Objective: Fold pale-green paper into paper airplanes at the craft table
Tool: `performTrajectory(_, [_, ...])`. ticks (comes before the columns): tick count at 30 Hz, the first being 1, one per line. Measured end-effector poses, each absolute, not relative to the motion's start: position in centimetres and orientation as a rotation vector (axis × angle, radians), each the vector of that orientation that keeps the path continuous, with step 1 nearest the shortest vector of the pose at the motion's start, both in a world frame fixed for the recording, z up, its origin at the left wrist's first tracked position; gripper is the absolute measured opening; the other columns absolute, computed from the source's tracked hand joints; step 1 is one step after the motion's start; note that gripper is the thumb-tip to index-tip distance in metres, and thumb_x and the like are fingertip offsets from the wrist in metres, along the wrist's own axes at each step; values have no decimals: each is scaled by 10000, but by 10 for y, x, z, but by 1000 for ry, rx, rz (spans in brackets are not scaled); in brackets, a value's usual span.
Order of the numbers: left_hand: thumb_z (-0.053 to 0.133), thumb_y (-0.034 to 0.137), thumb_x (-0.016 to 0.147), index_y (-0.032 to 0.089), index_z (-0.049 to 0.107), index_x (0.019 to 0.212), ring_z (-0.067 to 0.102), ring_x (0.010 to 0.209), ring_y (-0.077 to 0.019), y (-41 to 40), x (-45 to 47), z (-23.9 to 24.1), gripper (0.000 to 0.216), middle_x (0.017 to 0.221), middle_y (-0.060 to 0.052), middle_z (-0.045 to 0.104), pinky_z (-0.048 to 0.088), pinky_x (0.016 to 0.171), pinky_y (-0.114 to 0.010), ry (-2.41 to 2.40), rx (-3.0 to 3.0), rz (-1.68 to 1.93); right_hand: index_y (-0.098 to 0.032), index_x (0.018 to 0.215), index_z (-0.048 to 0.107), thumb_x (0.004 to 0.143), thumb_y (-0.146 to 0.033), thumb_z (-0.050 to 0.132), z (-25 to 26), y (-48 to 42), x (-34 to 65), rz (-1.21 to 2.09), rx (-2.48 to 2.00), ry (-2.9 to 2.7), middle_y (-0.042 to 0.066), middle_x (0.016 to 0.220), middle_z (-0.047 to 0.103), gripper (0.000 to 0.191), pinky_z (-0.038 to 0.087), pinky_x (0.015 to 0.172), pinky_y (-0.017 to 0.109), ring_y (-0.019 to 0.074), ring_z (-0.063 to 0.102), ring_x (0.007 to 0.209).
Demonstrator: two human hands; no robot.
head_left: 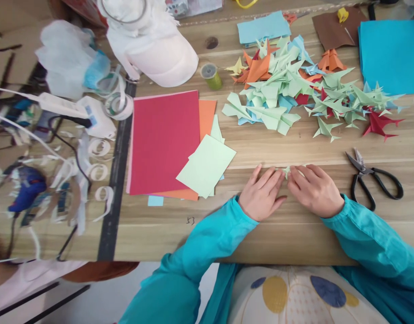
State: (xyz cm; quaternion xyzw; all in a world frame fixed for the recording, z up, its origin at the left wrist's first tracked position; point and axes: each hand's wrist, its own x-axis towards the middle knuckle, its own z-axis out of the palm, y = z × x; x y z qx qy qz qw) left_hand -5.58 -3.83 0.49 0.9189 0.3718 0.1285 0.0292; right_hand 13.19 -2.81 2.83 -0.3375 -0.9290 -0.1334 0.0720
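Both hands meet over a small folded piece of light green paper (287, 171) on the wooden table, and most of it is hidden under the fingers. The fingers of my left hand (262, 193) press its left part, with the thumb held out to the side. On its right part lie the bent fingers of my right hand (315, 191). Black-handled scissors (362, 170) rest with blades apart, right of my right hand. Farther back is a heap of folded paper figures (281, 81), mostly light green, with orange, red and blue ones.
Light green sheets (207, 166) overlap a red sheet (166, 144) at left. Blue paper (391, 56) lies back right. A thread spool (211, 76) and a white cap (162, 58) stand behind. Tape rolls (119, 105) and a blue glue gun (27, 186) clutter the far left.
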Motion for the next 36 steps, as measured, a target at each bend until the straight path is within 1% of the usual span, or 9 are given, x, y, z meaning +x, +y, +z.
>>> performTrajectory(4, [376,398,872,65,479,1228,435,1198,-264,-37,-56,6,498,1212,-133,558,241,1079,-474,1119,2835,407,-104,882,637,850,-116,453,28,-29,133,-374,-1038,-2802,149,1004,633,187,409,750,372,228,526,912])
performTrajectory(10, [386,371,873,51,480,1220,459,1178,-257,-39,-54,7,481,1213,-144,555,268,1074,-445,1106,2852,376,-75,933,637,854,-114,442,30,-34,131,-362,-1077,-2816,173,1066,615,213,409,792,397,265,511,996])
performTrajectory(15, [386,350,874,62,477,1227,456,1186,-252,-40,-53,8,465,1225,-149,548,275,1067,-450,1141,2847,359,-63,949,636,860,-112,427,31,-35,130,-336,-1095,-2823,186,1077,611,232,414,784,402,275,512,1005])
performTrajectory(20, [404,341,866,42,470,1231,471,1178,-257,-42,-51,9,476,1230,-165,543,276,1075,-446,1143,2845,340,-60,951,638,864,-102,409,32,-36,128,-297,-1124,-2826,198,1098,600,248,415,778,405,271,515,1002])
performTrajectory(23, [415,320,865,39,485,1214,439,1214,-277,-47,-50,6,454,1259,-181,518,286,1072,-463,1173,2853,393,-53,950,636,862,-102,411,32,-37,128,-317,-1132,-2830,202,1092,601,247,419,764,398,269,523,980])
performTrajectory(29, [446,209,853,11,499,1184,370,1266,-282,-54,-49,1,389,1283,-186,494,332,1064,-432,1072,2874,553,-49,941,636,844,-95,444,31,-36,129,-343,-1095,-2828,194,1076,607,221,428,738,378,271,528,969])
performTrajectory(36, [452,240,855,7,496,1190,349,1272,-309,-52,-50,2,410,1290,-190,485,334,1061,-466,1078,2857,521,-76,965,632,854,-95,421,30,-35,132,-240,-1127,-2820,182,1094,596,239,424,752,384,261,509,993])
